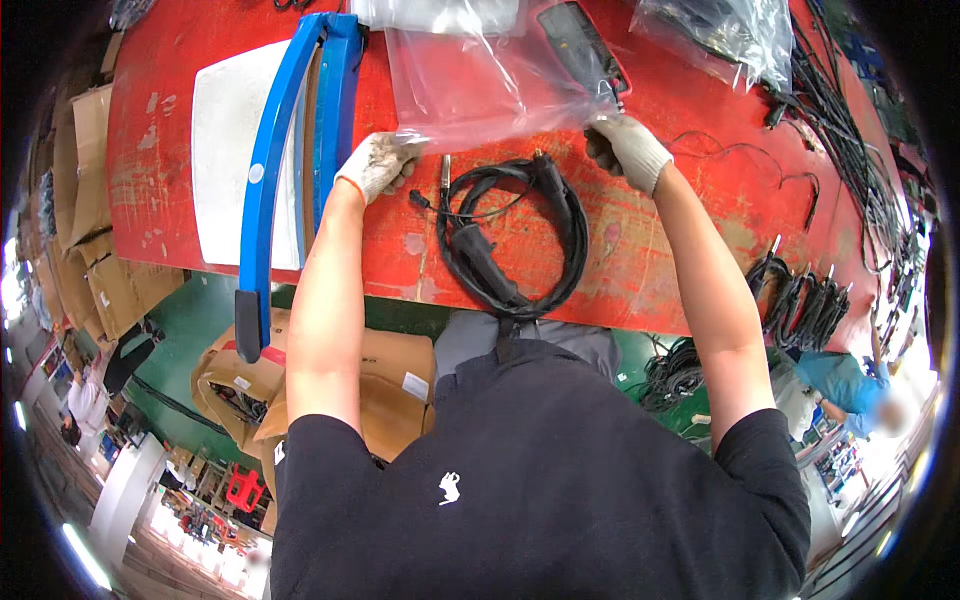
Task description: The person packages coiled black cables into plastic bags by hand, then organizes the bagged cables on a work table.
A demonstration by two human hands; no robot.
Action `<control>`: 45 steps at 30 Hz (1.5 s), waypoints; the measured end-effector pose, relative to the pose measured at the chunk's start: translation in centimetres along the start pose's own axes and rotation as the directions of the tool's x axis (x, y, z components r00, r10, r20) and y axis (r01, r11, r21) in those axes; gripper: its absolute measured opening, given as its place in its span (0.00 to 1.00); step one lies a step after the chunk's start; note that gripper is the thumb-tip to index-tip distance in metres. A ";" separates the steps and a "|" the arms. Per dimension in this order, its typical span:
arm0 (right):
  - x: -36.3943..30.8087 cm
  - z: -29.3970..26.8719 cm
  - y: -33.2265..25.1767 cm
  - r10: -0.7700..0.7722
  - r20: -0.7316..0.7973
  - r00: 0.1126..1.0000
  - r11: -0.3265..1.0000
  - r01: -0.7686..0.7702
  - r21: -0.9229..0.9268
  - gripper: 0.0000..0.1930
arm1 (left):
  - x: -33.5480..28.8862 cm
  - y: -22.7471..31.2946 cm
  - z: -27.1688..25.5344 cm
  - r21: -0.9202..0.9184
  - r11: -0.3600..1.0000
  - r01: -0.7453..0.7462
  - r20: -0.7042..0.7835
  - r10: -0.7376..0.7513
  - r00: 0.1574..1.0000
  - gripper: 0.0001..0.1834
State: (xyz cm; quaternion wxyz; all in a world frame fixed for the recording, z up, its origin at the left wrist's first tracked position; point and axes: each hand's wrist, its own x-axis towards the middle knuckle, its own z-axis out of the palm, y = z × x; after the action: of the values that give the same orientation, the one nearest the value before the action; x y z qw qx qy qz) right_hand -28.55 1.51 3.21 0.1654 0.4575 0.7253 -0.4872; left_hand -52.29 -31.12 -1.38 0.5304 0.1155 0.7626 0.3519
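Note:
Both my hands wear pale gloves. My left hand (380, 165) pinches the near left corner of a clear plastic bag (480, 85). On the bag's near right corner, the fingers of my right hand (628, 150) are closed too, so the near edge is stretched between them. Just below this edge lies a coiled black cable (578, 255) with thick black handle-like parts and a metal tip, flat on the red table (640, 270). Neither hand touches the coil. Part of a dark handheld meter with a red rim (580, 45) is behind the bag's right side.
A blue long-armed frame (265, 170) stands at the left over white sheets (225, 150). Another clear bag (725, 35) lies at the far right, near loose black cables (835, 110). Bundled cables (805, 305) hang at the right edge. Cardboard boxes (385, 360) sit below the table.

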 end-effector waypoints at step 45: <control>-5.1 9.0 4.2 -0.106 -0.301 0.948 0.890 -0.045 -0.453 0.19 | -9.1 -4.0 12.6 0.302 0.890 0.343 -0.693 -0.042 0.720 0.15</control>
State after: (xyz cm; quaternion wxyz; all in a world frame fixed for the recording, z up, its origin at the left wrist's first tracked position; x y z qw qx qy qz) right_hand -24.23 -8.34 0.09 0.1409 0.4670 0.8430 -0.2268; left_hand -36.51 -33.81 0.25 0.2189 0.0078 0.9652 0.1432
